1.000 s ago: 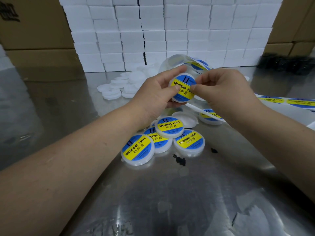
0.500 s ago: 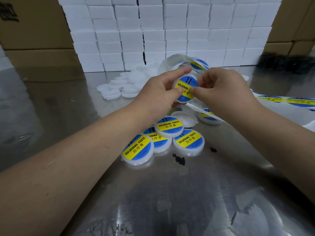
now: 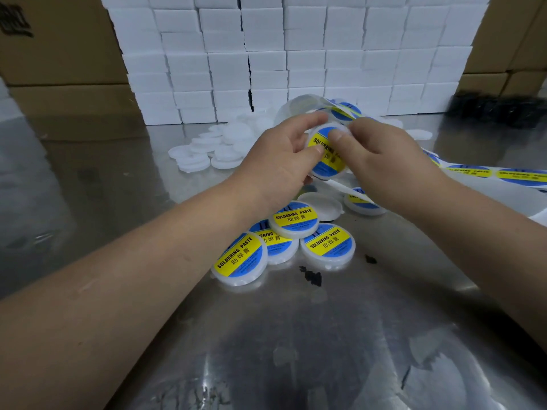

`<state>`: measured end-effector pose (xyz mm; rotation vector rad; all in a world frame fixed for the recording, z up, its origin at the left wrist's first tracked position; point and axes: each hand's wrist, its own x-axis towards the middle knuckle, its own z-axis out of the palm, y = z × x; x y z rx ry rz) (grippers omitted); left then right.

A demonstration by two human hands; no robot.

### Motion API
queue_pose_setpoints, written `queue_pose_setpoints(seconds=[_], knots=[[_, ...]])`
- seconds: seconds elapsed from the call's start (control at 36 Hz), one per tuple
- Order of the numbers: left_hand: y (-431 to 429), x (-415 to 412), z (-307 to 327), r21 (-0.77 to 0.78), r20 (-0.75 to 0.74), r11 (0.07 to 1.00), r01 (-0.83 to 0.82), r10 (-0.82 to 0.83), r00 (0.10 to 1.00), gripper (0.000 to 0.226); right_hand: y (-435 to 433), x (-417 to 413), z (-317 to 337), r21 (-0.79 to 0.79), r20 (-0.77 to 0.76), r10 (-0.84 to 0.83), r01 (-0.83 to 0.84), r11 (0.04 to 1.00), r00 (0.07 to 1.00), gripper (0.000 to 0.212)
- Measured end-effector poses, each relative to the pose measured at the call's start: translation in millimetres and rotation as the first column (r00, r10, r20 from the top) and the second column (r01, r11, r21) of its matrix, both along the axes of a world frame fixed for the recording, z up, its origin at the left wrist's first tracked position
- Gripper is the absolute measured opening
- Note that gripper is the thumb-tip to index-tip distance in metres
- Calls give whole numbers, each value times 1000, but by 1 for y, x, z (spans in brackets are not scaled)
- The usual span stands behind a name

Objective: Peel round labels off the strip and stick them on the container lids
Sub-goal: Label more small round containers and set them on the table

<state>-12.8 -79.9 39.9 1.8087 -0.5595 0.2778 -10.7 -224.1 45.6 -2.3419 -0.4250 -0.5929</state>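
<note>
Both hands clamp one lid (image 3: 325, 155) mid-frame: left hand (image 3: 278, 164) curls round its edge, right hand (image 3: 384, 161) pinches it, thumb on the label (image 3: 333, 170). Below, four labelled lids (image 3: 296, 223) overlap on the steel table (image 3: 296, 335). Label strip (image 3: 470, 172) trails right; blank lids (image 3: 225, 162) and white boxes (image 3: 296, 63) sit beyond.

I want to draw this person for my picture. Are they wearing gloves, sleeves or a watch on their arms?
No gloves: the left hand and the right hand are both bare. No sleeves show either. The left forearm and the right forearm are uncovered right to the picture's edge. No watch, bracelet or ring shows. The thumbnails in view are short and plain.
</note>
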Motion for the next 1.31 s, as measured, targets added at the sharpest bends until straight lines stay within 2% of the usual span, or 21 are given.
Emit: queue_pose_setpoints(seconds=[0.11, 0.28, 0.36, 0.5, 0.56, 0.67, 0.75, 0.86, 0.89, 0.94, 1.03, 1.08, 1.14, 1.22, 1.31], knots=[[-1, -4, -1, 31, 47, 999, -30, 29, 998, 21, 1, -2, 0, -99, 54, 0, 5, 995, 999, 37], [2, -1, -1, 244, 278, 935, -257, 186, 942, 28, 5, -7, 1, -218, 95, 15, 6, 976, 995, 40], [0, 0, 0, 264, 333, 904, -336, 241, 911, 31, 6, -9, 4, -212, 115, 31, -6, 977, 993, 41], [0, -3, 2, 265, 374, 896, -355, 244, 895, 25, 8, -10, 2, -173, 85, 22, -7, 985, 996, 41], [2, -2, 4, 244, 341, 895, -373, 281, 897, 27, 8, -11, 1, -131, 78, 32, -22, 991, 996, 45], [13, 14, 10, 172, 146, 879, -444, 423, 894, 37, 1, -7, 5, -93, 88, -68, 76, 993, 994, 42], [24, 22, 8, 300, 88, 827, -476, 473, 877, 37, -3, 0, 5, -192, 78, -190, 202, 961, 979, 33], [26, 29, -4, 559, -27, 744, -366, 457, 889, 27, -2, 6, -1, -354, 44, -229, 230, 907, 972, 35], [27, 31, -7, 589, -61, 739, -326, 443, 894, 32, -2, 6, -2, -370, 29, -228, 223, 902, 973, 35], [29, 32, -8, 526, -189, 810, -259, 408, 893, 43, -1, 6, -4, -401, 10, -217, 203, 893, 976, 36], [38, 38, -9, 494, -175, 820, -288, 418, 891, 43, -1, 5, -6, -446, -6, -202, 178, 877, 979, 35], [44, 42, -11, 589, -91, 745, -314, 447, 890, 39, -1, 5, -6, -488, -31, -209, 168, 857, 977, 35], [53, 48, -17, 619, -15, 686, -382, 497, 868, 44, -1, 5, -6, -532, -43, -209, 155, 833, 977, 32], [66, 58, -26, 643, -9, 652, -401, 531, 848, 50, -1, 4, -3, -579, -39, -218, 156, 800, 975, 27], [69, 65, -30, 643, -78, 662, -384, 556, 828, 44, -2, 4, -1, -615, -8, -246, 189, 765, 969, 29]])
